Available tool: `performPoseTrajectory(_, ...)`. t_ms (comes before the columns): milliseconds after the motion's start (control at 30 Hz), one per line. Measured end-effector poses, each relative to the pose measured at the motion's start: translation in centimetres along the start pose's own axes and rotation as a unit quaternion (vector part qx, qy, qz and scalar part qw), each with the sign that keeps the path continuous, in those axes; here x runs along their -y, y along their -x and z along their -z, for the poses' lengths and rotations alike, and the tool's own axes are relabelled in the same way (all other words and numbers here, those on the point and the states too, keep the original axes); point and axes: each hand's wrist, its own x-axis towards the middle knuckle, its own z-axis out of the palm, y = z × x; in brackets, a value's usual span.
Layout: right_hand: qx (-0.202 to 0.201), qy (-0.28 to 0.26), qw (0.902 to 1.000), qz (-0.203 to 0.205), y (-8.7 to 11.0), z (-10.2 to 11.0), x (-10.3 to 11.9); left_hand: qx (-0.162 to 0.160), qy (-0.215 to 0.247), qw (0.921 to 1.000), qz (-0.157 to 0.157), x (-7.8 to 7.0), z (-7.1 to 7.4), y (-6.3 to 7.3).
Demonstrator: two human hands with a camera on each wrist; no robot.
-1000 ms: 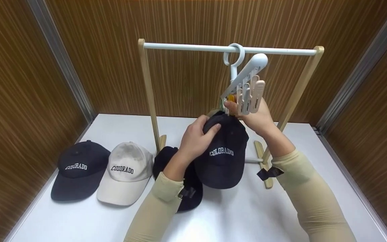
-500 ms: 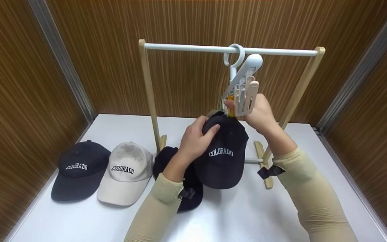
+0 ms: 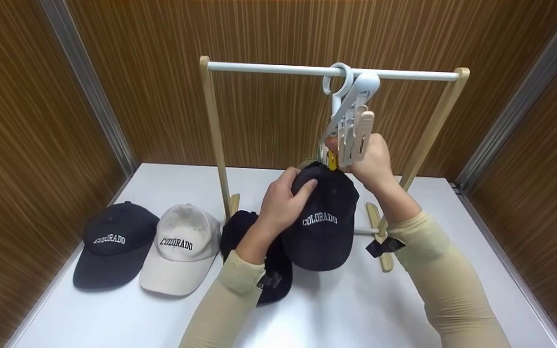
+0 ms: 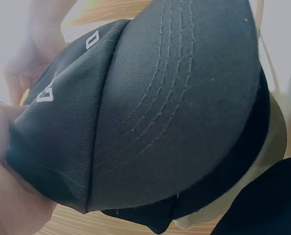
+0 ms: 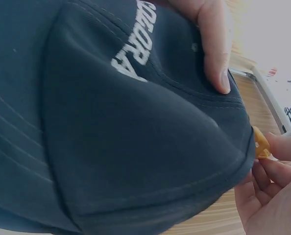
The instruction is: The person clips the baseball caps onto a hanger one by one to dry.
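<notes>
A dark cap (image 3: 319, 241) with white COLORADO lettering hangs brim down below a white clip hanger (image 3: 365, 87). My left hand (image 3: 278, 203) grips the left of its crown, thumb on the front. My right hand (image 3: 373, 159) is behind the hanger's hanging clips, its thumb and fingers pinching a yellow clip (image 3: 332, 160) at the cap's upper edge. In the right wrist view, the yellow clip (image 5: 261, 143) sits right at the fabric edge, between thumb and fingers. The left wrist view shows the cap's brim (image 4: 184, 98) up close, with another dark cap and a beige one behind.
The hanger hooks over the white rail (image 3: 269, 69) of a wooden-legged rack. On the white table (image 3: 138, 319) are a navy cap (image 3: 114, 261), a beige cap (image 3: 177, 270) and another dark cap (image 3: 278, 275) partly under my left arm. Pale clips (image 3: 363, 135) dangle before my right hand.
The yellow clip has come down onto the cap's upper edge, with my right hand at it. The hanger's near end has swung left. My left hand keeps its hold on the cap.
</notes>
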Motion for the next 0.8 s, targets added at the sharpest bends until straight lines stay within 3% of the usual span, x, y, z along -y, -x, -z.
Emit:
performPoseTrajectory(333,-0.021,-0.005,0.9996,0.016,-0.1,-0.4,-0.3,-0.022,0.01,0.9997,-0.01,-0.2,-0.5,-0.4)
performPoseTrajectory(533,-0.017,-0.038,0.9989,0.019,0.0,-0.4,-0.7,-0.039,0.024,0.9989,-0.01,-0.4,-1.1,-0.5)
performPoseTrajectory(800,-0.013,-0.047,0.9986,0.018,-0.1,-0.3,-1.0,-0.065,0.055,0.9963,0.01,-0.7,-1.8,-0.7)
